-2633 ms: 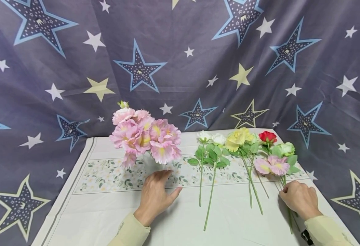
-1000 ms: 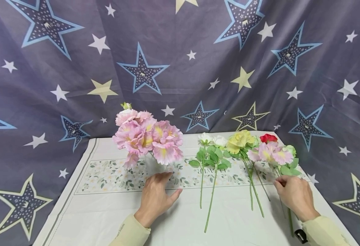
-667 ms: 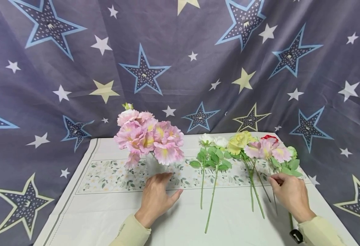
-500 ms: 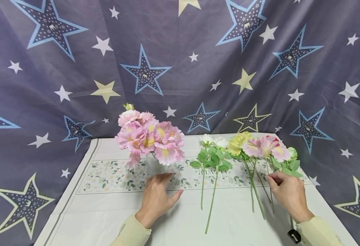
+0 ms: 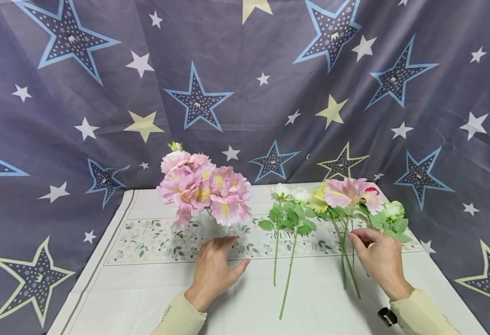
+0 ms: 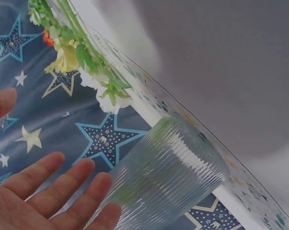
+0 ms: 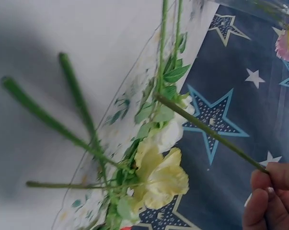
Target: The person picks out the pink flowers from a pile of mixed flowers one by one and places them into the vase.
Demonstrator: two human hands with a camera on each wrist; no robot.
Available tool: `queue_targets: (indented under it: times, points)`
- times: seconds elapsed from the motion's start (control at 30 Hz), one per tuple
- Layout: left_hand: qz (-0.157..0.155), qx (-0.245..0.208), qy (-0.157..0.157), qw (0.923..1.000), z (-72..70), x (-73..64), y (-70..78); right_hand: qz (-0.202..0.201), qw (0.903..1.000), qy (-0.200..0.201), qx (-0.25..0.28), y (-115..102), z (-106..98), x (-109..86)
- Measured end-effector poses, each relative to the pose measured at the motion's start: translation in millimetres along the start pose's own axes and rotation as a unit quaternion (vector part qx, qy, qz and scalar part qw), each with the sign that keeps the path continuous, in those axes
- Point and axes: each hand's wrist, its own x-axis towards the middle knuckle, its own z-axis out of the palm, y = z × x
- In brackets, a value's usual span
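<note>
My right hand (image 5: 379, 263) pinches the thin stem of an artificial pink flower (image 5: 347, 191) with a yellow-tinged centre, held over the flowers lying on the right. In the right wrist view the stem (image 7: 216, 136) slants out from the fingertips; its bloom is outside that view. My left hand (image 5: 213, 272) lies just in front of a clear ribbed vase (image 6: 168, 172), thumb spread and fingers loosely bent; the left wrist view shows the fingers beside the glass. Pink blooms (image 5: 203, 186) fill the vase and hide its top in the head view.
Two white roses (image 5: 281, 190) with long green stems lie mid-table. Yellow (image 5: 319, 199), red (image 5: 372, 190) and pale green (image 5: 394, 210) flowers lie farther right, partly behind the held bloom. A floral printed band (image 5: 152, 239) crosses the white tablecloth; a star-patterned curtain (image 5: 236, 111) hangs behind.
My right hand has lifted the pink flower from the right-hand group and carried it leftward, now in front of the yellow and red flowers. The left hand has stayed by the vase.
</note>
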Motion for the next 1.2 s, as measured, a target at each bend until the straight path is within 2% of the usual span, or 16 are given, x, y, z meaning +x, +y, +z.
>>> queue_targets:
  times: [0.17, 0.43, 0.7, 1.2]
  points:
    - [0.003, -0.004, 0.008, 1.0000, -0.3, 0.8, 0.5, -0.021, 0.9991, 0.020, 0.031, -10, 5, 2.8]
    - [0.004, -0.004, 0.016, 0.9999, -0.9, 0.0, 1.0, -0.023, 0.9980, 0.021, 0.054, -27, 10, 3.7]
    - [0.001, -0.013, 0.020, 0.9997, -2.5, 1.2, 2.8, -0.063, 0.9933, 0.042, 0.087, -39, 20, 2.3]
    - [0.006, -0.022, 0.022, 0.9995, -5.3, 3.6, 5.6, -0.081, 0.9867, 0.057, 0.129, -56, 31, -0.4]
